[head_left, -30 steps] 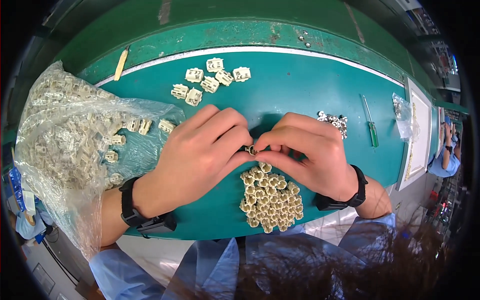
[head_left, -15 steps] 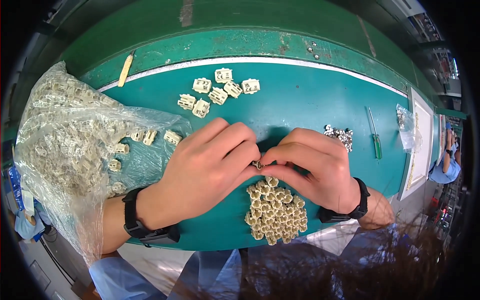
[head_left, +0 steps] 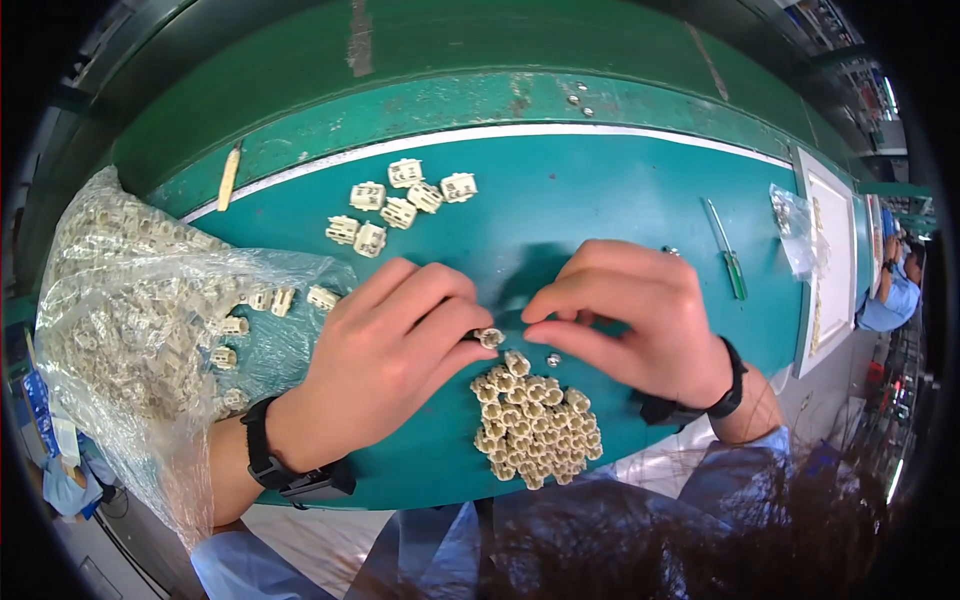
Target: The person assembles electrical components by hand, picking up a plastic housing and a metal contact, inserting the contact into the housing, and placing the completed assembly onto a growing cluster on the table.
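Note:
My left hand [head_left: 400, 345] is closed, with a small cream plastic socket [head_left: 490, 338] pinched between thumb and forefinger. Just right of it, my right hand [head_left: 635, 325] has its thumb and forefinger brought close together; whether anything tiny sits between them cannot be made out. Below the right fingertips, a small shiny metal piece [head_left: 553, 360] lies on the green mat. A cluster of similar cream sockets [head_left: 537, 425] stands packed together between my wrists. Most of the pile of metal pieces [head_left: 671, 251] is hidden behind my right hand.
Several cream plastic housings [head_left: 398, 213] lie at the back left. A large clear bag [head_left: 120, 300] full of cream parts spreads along the left. To the right are a green-handled screwdriver [head_left: 732, 260], a small clear bag [head_left: 792, 230] and a white panel [head_left: 828, 270].
My hands have moved apart, the left one keeping the socket. A metal piece now shows on the mat below the right fingertips. The view has shifted slightly.

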The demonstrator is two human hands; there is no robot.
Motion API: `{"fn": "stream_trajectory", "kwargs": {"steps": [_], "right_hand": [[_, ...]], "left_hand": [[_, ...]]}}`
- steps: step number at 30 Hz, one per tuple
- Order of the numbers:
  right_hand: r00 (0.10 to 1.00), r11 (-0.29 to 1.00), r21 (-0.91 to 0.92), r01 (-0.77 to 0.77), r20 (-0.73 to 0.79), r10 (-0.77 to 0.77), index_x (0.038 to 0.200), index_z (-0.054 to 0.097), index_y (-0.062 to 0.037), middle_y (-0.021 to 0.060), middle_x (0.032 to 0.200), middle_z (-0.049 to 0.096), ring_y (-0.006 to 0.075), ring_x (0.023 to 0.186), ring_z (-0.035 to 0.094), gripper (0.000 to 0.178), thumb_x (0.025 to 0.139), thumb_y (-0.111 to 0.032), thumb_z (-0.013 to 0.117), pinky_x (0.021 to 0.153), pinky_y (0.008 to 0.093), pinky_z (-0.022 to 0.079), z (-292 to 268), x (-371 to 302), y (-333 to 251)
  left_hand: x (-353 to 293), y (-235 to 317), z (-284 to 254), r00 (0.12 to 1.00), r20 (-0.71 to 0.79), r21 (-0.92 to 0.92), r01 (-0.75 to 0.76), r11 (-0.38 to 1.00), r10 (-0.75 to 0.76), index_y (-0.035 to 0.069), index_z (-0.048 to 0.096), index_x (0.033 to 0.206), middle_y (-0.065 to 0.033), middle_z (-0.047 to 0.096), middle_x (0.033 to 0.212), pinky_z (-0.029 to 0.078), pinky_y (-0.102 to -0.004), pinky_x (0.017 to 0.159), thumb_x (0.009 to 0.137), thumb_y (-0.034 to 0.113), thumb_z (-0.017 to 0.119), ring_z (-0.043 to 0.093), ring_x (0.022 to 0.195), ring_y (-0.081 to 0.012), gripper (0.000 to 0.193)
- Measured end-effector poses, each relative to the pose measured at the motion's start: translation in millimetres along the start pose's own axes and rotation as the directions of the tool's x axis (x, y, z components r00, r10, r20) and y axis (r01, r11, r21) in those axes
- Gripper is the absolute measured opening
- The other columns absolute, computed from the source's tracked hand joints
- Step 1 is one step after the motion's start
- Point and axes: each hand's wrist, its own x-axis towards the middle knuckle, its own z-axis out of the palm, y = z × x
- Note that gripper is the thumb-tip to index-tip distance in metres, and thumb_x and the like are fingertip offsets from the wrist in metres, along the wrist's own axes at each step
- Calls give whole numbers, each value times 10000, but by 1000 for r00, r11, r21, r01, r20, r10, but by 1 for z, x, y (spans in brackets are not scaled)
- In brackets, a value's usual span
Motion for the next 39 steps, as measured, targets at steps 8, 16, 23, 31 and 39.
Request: {"fn": "stream_trajectory", "kwargs": {"steps": [8, 16, 23, 31, 39], "right_hand": [[961, 992, -102, 75, 271, -45, 1061, 842, -124, 20, 922, 711, 249, 803, 724, 203, 882, -137, 939, 677, 398, 582, -16, -15, 8], [958, 997, -11, -74, 275, 74, 1018, 821, -101, 37, 934, 732, 237, 816, 742, 123, 923, -60, 888, 697, 391, 587, -20, -21, 5], [942, 963, 121, -241, 270, 202, 1086, 871, -52, 62, 1023, 817, 169, 869, 776, 156, 957, 33, 854, 746, 324, 605, -29, -15, 9], [853, 554, 649, -521, 431, 296, 1130, 882, 24, 111, 1073, 835, 157, 954, 766, 179, 972, 102, 852, 802, 299, 599, -28, -11, 11], [823, 484, 670, -563, 505, 259, 1108, 889, 34, 132, 1069, 825, 171, 923, 749, 177, 968, 129, 837, 790, 295, 591, -36, -10, 8]], "left_hand": [[-6, -3, -8, 992, 79, 10, -98, 995, 97, 90, 852, 1103, -48, 754, 1144, 600, -410, 807, 806, 74, 956, 695, 1000, -277, 316], [-2, -1, -24, 995, -94, 396, 1, 918, 39, 96, 837, 1143, -56, 744, 1154, 594, -433, 822, 844, 46, 924, 691, 1002, -300, 315], [2, -3, -27, 977, -197, 558, 181, 810, -83, 104, 807, 1190, -63, 727, 1165, 580, -438, 825, 885, 82, 922, 682, 999, -313, 326], [-6, -11, -28, 985, -169, 524, 109, 844, -22, 99, 809, 1219, -60, 722, 1149, 581, -414, 804, 920, 57, 891, 678, 988, -291, 314], [-7, -9, -25, 982, -186, 566, 138, 813, -37, 84, 797, 1250, -35, 685, 1170, 603, -394, 785, 914, 92, 856, 677, 992, -252, 341]]}}
